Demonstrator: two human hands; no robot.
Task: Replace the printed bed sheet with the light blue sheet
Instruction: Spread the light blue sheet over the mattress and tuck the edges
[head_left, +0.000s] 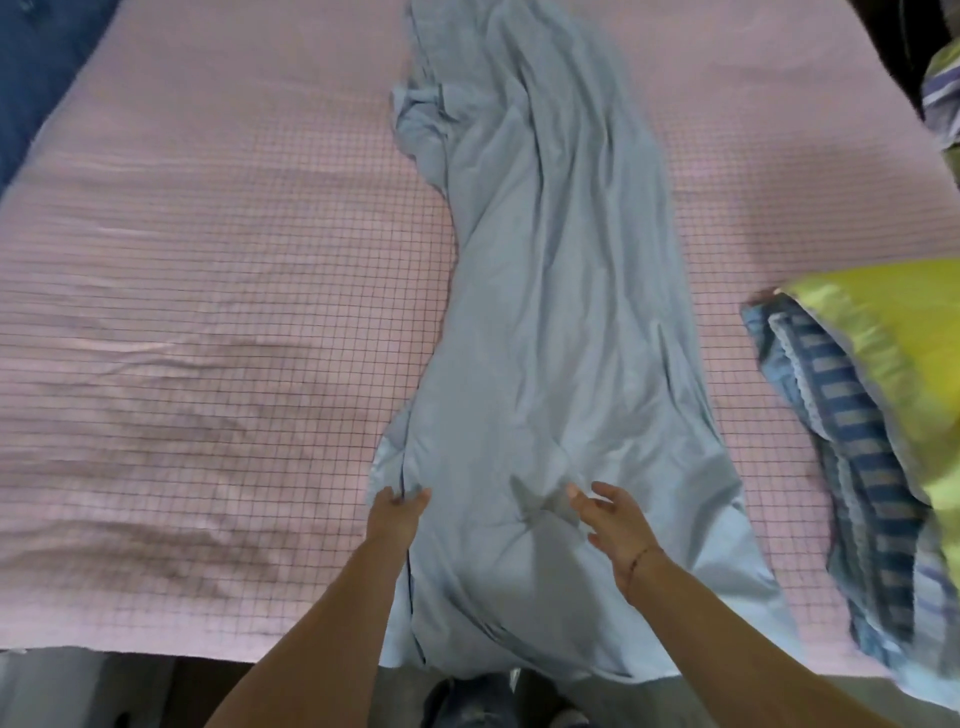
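Light blue sheet (545, 312) lies bunched down the middle of the bed (208, 260). Near the front edge, the left grip (397, 512) pinches its fold and the right grip (613, 525) is spread wide over it.

Bare mattress (208, 312) left, pillows (883, 374) right.

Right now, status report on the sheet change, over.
Left hand on light blue sheet, grip unclear; right hand open above it. Sheet bunched lengthwise over pink checked cover. Yellow pillow sits on the right side.
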